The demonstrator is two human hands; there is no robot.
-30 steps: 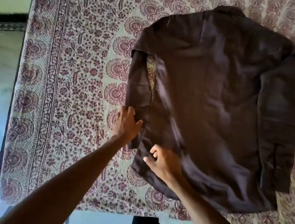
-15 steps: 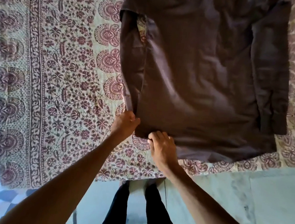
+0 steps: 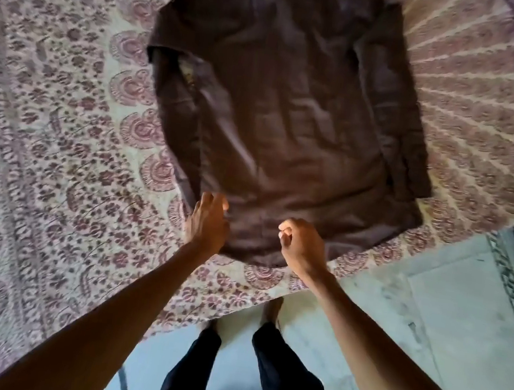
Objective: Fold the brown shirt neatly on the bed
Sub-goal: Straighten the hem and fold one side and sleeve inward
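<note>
Squaring hem of brown shirt (image 3: pixel 291 118), flat on bedspread (image 3: pixel 62 138) nr edge: left hand (image 3: pixel 208 224) spread over its corner, right hand (image 3: pixel 303 246) curled, can't tell if pinching; next I reckon fold left side in.

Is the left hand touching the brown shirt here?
Cannot tell. In the head view the left hand overlaps a near corner of the brown shirt, but blur and the top-down angle show neither contact nor gap plainly.

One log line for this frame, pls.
state: dark brown long-sleeved shirt spread flat on floral printed bedsheet | left hand: fingers straight, at hem corner | right hand: curled over hem, no cloth seen held
</note>
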